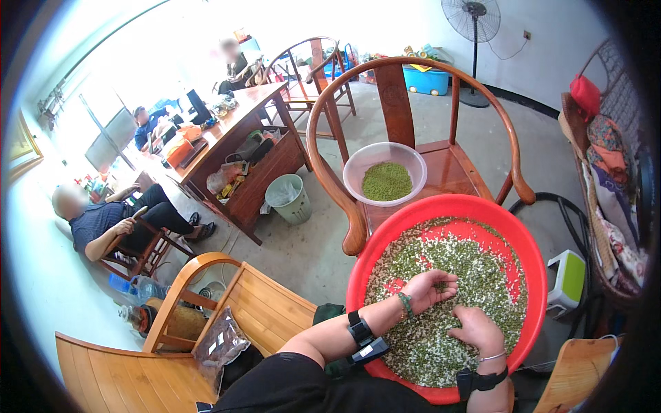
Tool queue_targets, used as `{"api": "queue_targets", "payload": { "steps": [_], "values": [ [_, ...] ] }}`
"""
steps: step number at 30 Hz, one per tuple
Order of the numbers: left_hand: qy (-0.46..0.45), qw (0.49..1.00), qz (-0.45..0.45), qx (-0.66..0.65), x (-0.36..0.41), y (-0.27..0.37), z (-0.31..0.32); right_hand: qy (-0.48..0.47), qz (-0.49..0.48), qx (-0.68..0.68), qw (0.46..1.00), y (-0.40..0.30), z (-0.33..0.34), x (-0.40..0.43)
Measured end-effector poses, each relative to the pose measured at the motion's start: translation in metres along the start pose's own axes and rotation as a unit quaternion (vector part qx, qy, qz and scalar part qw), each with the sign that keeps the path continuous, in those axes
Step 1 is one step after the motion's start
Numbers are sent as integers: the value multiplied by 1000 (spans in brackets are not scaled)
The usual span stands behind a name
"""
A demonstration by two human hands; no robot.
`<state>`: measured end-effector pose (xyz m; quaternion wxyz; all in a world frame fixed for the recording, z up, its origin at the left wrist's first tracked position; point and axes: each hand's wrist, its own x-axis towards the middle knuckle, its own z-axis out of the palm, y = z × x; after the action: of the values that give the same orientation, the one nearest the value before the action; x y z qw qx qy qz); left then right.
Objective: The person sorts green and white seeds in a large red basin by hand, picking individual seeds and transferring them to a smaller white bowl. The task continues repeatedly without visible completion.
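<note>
A wide red plastic basin is before me, spread with a mix of small green beans and white bits. My left hand is over the middle of the basin, palm up and cupped, with a few green beans in it. Just to its right, my right hand is low over the mix, thumb and forefinger apart; its other fingers are mostly hidden. Beyond the basin, a translucent white bowl with a heap of green beans sits on the seat of a wooden armchair.
A wooden bench is at my left, with a plastic bag on it. A bin stands by the desk. At right are a green-and-white stool and a cloth-filled wicker seat. Several people sit at left and behind.
</note>
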<state>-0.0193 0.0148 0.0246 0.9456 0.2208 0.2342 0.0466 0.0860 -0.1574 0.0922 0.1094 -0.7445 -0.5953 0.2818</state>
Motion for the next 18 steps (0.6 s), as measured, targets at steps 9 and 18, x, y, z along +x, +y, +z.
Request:
{"api": "queue_targets", "payload": {
  "steps": [9,18],
  "values": [
    [9,1000,-2,-2,-3,3,4,13,-22,0,1000,4,3,1],
    [9,1000,0,-5,0,1,0,32,-28,14,999,6,7,1]
  ]
}}
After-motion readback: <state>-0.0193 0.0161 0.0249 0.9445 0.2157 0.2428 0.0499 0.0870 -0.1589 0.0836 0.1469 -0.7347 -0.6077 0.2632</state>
